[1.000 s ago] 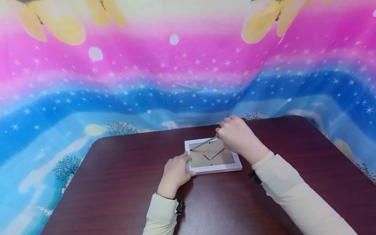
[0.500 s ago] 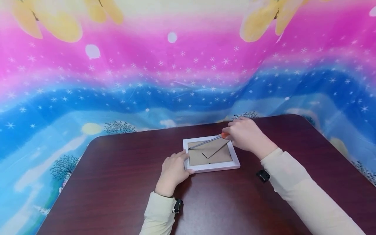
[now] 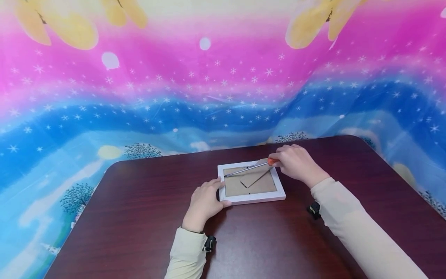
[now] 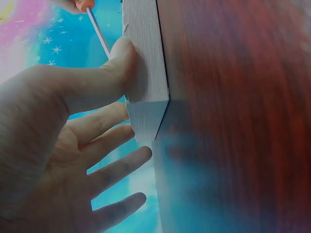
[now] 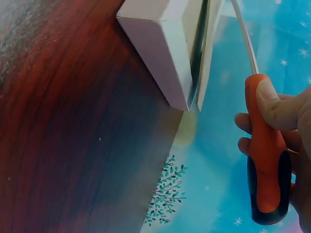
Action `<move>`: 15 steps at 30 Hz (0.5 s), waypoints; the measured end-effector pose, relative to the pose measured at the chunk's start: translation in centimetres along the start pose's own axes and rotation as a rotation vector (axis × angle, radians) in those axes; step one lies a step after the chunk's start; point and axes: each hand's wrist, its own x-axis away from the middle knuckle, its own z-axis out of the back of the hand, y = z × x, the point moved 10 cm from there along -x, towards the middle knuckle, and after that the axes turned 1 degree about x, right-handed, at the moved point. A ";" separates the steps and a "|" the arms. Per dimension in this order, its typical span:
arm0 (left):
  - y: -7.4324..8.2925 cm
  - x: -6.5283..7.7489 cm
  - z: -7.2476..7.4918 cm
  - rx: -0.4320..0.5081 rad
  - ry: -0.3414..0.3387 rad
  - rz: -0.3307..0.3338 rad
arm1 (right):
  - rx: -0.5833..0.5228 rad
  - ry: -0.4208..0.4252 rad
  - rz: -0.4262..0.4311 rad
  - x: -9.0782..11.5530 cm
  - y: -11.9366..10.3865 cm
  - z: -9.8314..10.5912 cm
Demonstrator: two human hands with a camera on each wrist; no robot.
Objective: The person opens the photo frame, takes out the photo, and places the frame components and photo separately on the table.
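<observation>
A white picture frame (image 3: 256, 200) lies back side up on the table, with a brown backing board (image 3: 237, 190) in it. An angled dark line, perhaps the edge of a stand leg, crosses the board. My left hand (image 3: 204, 201) holds the frame's near left corner, thumb on the near side and fingertips at the left side. My right hand (image 3: 296, 162) grips the orange and black handle of a screwdriver (image 5: 266, 155). Its shaft slants low across the board, tip at the left inner edge. In the right wrist view the backing board (image 5: 210, 53) stands partly raised from the frame.
The dark red-brown wooden table (image 3: 139, 217) extends around the frame on all sides. Behind it hangs a colourful cloth backdrop (image 3: 195, 77) with snowflakes and trees. Each wrist carries a small black device (image 3: 210, 244).
My right hand has moved right and the screwdriver now lies at a flatter slant. The far side of the backing board appears lifted. My left hand keeps its place at the corner.
</observation>
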 end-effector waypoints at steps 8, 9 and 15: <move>0.0 0.0 -0.1 0.002 -0.011 0.001 | 0.070 0.053 0.057 -0.9 -1.5 1.9; 0.0 0.0 -0.1 0.001 -0.011 0.000 | 0.087 0.063 0.069 -1.1 -1.8 2.3; 0.0 0.0 -0.1 0.008 -0.013 0.004 | 0.169 0.066 0.117 -2.6 -3.6 4.2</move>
